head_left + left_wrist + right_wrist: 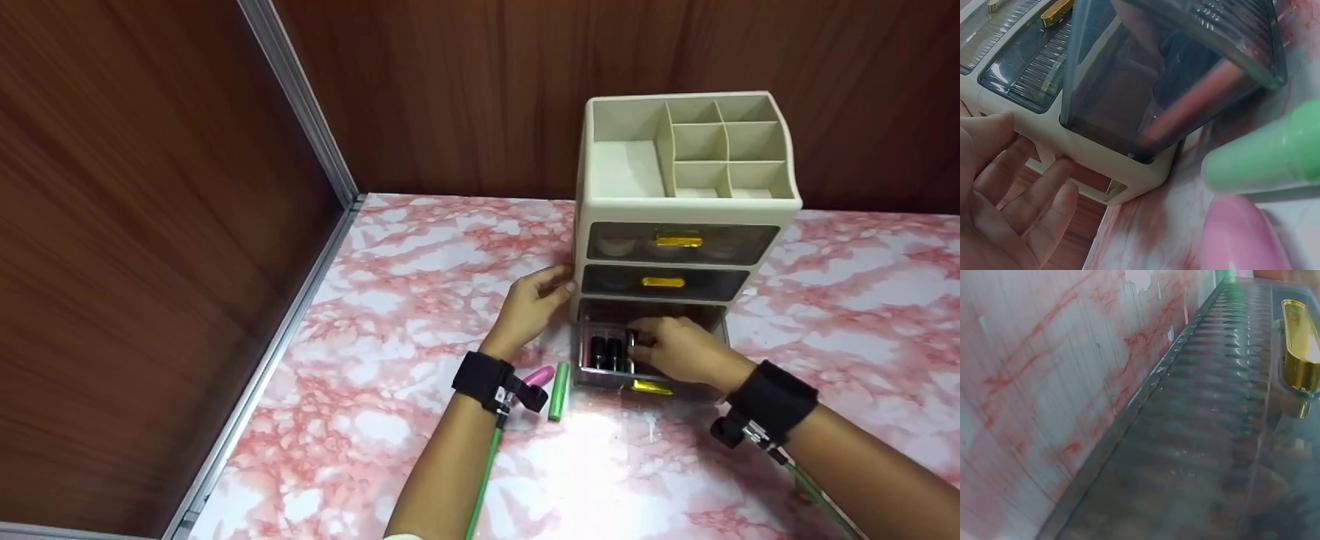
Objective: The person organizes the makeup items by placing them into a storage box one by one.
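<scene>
A cream desktop drawer organizer (690,212) stands against the back wall with its clear bottom drawer (596,381) pulled out. My right hand (686,352) reaches into that drawer, and its thumb and fingers pinch a dark, shiny tube (631,352). Beside it, black tubes (606,352) stand in the drawer's left part, along with a pinkish tube (1196,104) by its side wall. My left hand (529,311) rests its fingertips on the organizer's left side, fingers loosely bent. The right wrist view shows the drawer front (1185,439) but not the right hand's fingers.
A green tube (559,391) and a pink tube (538,376) lie on the marbled table (360,337) left of the drawer. Two upper drawers with yellow handles (679,241) are closed. Wood-patterned panels (450,97) border the table behind and at left.
</scene>
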Demonstrator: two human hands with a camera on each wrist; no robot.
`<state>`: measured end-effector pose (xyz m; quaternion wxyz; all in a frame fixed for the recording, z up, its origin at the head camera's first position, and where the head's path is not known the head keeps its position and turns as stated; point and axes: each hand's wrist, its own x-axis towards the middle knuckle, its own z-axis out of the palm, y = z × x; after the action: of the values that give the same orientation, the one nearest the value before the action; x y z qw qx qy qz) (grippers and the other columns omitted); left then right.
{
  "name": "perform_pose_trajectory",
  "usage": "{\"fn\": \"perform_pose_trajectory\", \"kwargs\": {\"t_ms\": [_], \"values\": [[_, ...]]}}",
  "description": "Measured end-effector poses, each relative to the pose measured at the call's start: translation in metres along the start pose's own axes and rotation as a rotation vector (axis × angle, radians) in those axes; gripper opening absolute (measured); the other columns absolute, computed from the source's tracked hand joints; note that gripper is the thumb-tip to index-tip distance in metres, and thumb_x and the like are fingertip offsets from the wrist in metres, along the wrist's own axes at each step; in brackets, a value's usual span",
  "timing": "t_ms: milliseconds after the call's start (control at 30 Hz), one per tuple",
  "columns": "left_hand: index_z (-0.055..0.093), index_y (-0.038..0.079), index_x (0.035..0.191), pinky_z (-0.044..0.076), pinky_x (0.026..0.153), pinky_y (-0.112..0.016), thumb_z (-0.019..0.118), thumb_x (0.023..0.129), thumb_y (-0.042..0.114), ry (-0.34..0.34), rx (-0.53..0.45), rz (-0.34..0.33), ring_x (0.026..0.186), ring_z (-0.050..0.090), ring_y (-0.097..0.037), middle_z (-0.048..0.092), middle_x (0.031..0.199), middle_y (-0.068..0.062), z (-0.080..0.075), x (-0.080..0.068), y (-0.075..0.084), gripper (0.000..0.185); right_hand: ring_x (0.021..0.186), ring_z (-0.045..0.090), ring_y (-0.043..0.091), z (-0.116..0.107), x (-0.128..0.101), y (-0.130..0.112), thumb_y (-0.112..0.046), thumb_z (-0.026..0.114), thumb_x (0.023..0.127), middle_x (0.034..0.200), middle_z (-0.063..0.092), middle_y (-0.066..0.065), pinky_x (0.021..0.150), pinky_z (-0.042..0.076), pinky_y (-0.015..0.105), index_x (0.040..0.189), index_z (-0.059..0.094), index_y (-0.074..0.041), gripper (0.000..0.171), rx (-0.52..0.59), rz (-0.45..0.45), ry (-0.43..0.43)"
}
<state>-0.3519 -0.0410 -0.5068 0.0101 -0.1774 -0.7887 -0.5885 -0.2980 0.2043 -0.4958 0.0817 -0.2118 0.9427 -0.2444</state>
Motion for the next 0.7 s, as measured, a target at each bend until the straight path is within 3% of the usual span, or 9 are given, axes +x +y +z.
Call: {"fn": "perform_pose_trajectory", "kwargs": {"t_ms": [267,467,700], "values": [[0.060,0.004,0.131,0.046,0.093,-0.020,0.063,0.096,0.019,0.003,0.007,-0.020,0.110,0.060,-0.012,0.063,0.127,-0.007,0.000,0.000,0.000,0.038,0.075,0.062,0.018,0.001,0.001,0.001,-0.018,0.066,0.091,0.089,0.069,0.007,0.073,0.053,0.045,0.129,0.059,0.002,0.044,0.008,-0.027,-0.020],[0.060,0.004,0.131,0.046,0.094,-0.021,0.063,0.096,0.017,0.001,-0.009,-0.015,0.111,0.060,-0.012,0.064,0.126,-0.007,0.000,-0.001,0.000,0.037,0.084,0.064,0.023,0.000,-0.003,0.003,-0.013,0.061,0.094,0.096,0.070,0.010,0.078,0.053,0.048,0.130,0.057,0.003,0.040,0.036,-0.014,-0.009],[0.059,0.004,0.131,0.045,0.094,-0.021,0.063,0.096,0.017,-0.001,-0.006,-0.014,0.111,0.060,-0.012,0.063,0.126,-0.007,-0.001,-0.001,-0.002,0.038,0.078,0.059,0.017,-0.012,-0.022,-0.002,-0.006,0.061,0.092,0.097,0.069,0.006,0.073,0.050,0.041,0.124,0.063,-0.004,0.032,0.027,-0.072,0.117]]}}
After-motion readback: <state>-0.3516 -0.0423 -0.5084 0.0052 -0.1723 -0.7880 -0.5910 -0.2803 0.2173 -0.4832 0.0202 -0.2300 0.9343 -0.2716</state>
